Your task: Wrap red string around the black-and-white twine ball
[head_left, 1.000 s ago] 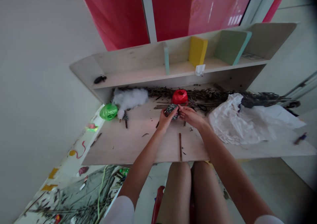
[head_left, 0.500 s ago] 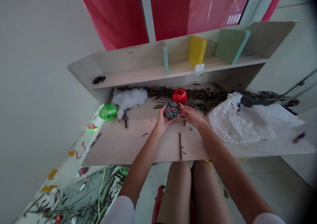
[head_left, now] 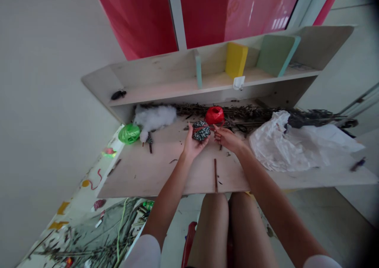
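Note:
My left hand (head_left: 192, 143) cradles a round bundle of black-and-white yarn (head_left: 201, 133) with a red strand running across it. To its right, my right hand (head_left: 226, 137) pinches the red strand (head_left: 212, 128) beside the bundle. Just behind both hands sits a roll of red plastic twine (head_left: 214, 115). A thin brown stick (head_left: 215, 175) lies on the desk (head_left: 166, 179) below my hands.
A green twine roll (head_left: 129, 134) and white stuffing (head_left: 156, 117) lie at the left. Dry twigs (head_left: 248, 112) line the back under the shelf (head_left: 166, 87). A crumpled white plastic bag (head_left: 272, 149) covers the right side. Scissors (head_left: 241, 128) rest by the twigs.
The yarn bundle has turned in my left hand and shifted slightly left, away from my right hand. A short stretch of red strand now shows between them.

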Demonstrator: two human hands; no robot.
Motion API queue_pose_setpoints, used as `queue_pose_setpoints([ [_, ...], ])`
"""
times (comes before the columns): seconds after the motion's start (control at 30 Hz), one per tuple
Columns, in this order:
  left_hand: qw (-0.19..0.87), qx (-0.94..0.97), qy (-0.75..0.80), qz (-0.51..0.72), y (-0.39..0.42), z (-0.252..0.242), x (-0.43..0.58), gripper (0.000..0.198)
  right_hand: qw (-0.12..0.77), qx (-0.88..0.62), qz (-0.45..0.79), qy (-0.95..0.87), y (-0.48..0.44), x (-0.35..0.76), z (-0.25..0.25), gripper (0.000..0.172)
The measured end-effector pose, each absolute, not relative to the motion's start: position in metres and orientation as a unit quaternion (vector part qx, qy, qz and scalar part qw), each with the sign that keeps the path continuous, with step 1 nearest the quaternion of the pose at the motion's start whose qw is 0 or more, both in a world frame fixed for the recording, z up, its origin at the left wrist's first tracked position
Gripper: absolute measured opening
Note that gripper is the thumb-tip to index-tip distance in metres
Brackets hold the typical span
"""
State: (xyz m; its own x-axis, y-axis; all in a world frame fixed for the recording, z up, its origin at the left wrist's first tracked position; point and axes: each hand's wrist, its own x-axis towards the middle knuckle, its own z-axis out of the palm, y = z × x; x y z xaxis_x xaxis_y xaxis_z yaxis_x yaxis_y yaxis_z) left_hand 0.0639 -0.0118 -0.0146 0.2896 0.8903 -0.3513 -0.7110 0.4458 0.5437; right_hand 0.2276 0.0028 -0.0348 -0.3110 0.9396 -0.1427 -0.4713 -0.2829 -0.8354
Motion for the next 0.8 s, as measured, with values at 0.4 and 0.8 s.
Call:
queue_pose_setpoints([
  [0.4, 0.789, 0.157, 0.343, 0.485, -0.0105, -0.0196, 0.0630, 0.058, 0.502, -0.305, 0.738, -0.332, 0.0052, 0.2311, -0.0372, 0.034],
  [0.8, 0.796, 0.140, 0.345, 0.477, -0.0134, -0.0118, 0.0666, 0.049, 0.472, -0.303, 0.750, -0.351, 0.0001, 0.2288, -0.0307, 0.036],
])
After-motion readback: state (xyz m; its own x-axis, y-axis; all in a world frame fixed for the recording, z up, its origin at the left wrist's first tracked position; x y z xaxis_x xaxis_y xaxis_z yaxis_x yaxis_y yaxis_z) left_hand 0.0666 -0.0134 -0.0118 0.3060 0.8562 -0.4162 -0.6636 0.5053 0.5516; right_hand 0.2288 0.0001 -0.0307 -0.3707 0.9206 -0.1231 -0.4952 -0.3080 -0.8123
